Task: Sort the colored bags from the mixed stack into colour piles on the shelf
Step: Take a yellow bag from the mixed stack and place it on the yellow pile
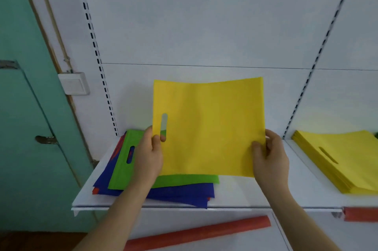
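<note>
Holding yellow bag [210, 128] upright, both hands pinching edges; no writing legible.

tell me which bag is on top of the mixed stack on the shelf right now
The flat green fabric bag with the cut-out handle slot. It lies uppermost on the blue bags; the yellow fabric bag is lifted clear, held by the left hand and right hand.

Looks like a shop or stockroom: white slotted uprights [96, 52] climbing the back panel at upper left, a white display shelf [235, 195] across the lower frame, a neat pile of identical yellow bags [347, 158] at right, mixed coloured bags [163, 191] at left.
</note>
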`<action>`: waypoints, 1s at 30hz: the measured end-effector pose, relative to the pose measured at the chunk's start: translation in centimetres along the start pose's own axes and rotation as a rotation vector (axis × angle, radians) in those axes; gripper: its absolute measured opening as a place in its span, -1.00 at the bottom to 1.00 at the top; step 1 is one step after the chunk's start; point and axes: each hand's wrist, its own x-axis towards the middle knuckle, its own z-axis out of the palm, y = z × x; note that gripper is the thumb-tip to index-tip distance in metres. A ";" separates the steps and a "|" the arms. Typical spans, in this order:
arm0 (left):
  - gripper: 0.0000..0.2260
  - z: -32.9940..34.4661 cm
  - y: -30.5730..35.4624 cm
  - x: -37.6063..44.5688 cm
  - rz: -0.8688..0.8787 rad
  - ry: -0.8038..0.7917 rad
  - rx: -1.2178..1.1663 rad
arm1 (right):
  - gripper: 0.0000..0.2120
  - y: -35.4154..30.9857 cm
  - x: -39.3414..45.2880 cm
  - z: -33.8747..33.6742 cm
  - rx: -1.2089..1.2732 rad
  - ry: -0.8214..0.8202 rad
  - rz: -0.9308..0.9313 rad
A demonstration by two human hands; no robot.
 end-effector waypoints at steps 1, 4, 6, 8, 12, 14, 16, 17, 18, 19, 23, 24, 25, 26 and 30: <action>-0.79 0.4 0.4 -0.1 0.016 -0.003 -0.022 | -0.65 0.0 -0.2 -1.0 -0.004 0.050 0.003; -0.65 2.4 1.3 -1.1 0.058 -0.008 -0.085 | -0.58 0.6 -1.8 -4.1 -0.045 0.174 -0.024; -0.61 4.2 1.6 -2.3 0.079 -0.012 -0.109 | -0.67 1.3 -3.5 -6.4 -0.092 0.223 -0.037; -0.64 6.8 2.4 -3.8 0.076 -0.051 -0.132 | -0.78 2.6 -5.1 -9.6 -0.177 0.245 -0.046; -0.80 12.9 5.3 -7.9 0.185 -0.191 -0.161 | -0.75 5.3 -7.4 -16.9 -0.345 0.340 -0.014; -0.81 16.0 7.0 -9.9 0.217 -0.272 -0.152 | -0.70 6.4 -8.2 -20.7 -0.407 0.376 0.027; -0.77 19.1 8.8 -12.1 0.239 -0.354 -0.149 | -0.63 7.8 -9.2 -24.4 -0.461 0.362 0.074; -0.75 20.6 9.8 -13.3 0.258 -0.390 -0.146 | -0.59 8.5 -9.6 -26.3 -0.482 0.354 0.096; -0.72 22.0 10.7 -14.5 0.282 -0.421 -0.138 | -0.57 9.4 -9.8 -28.2 -0.501 0.354 0.110; -0.70 23.3 11.6 -15.6 0.309 -0.443 -0.131 | -0.56 10.2 -9.9 -30.0 -0.516 0.366 0.117; -0.68 29.0 14.6 -19.9 0.336 -0.498 -0.115 | -0.58 13.5 -9.1 -37.3 -0.519 0.428 0.125; -0.68 30.3 15.4 -20.9 0.326 -0.499 -0.113 | -0.59 14.3 -8.7 -38.9 -0.519 0.434 0.122; -0.68 31.5 16.0 -21.9 0.319 -0.495 -0.113 | -0.59 15.2 -8.3 -40.5 -0.525 0.432 0.120; -0.68 32.6 16.7 -22.7 0.312 -0.488 -0.110 | -0.59 16.0 -7.7 -41.9 -0.533 0.425 0.122; -0.69 36.1 18.0 -24.6 0.261 -0.472 -0.061 | -0.59 18.7 -4.8 -45.1 -0.534 0.358 0.100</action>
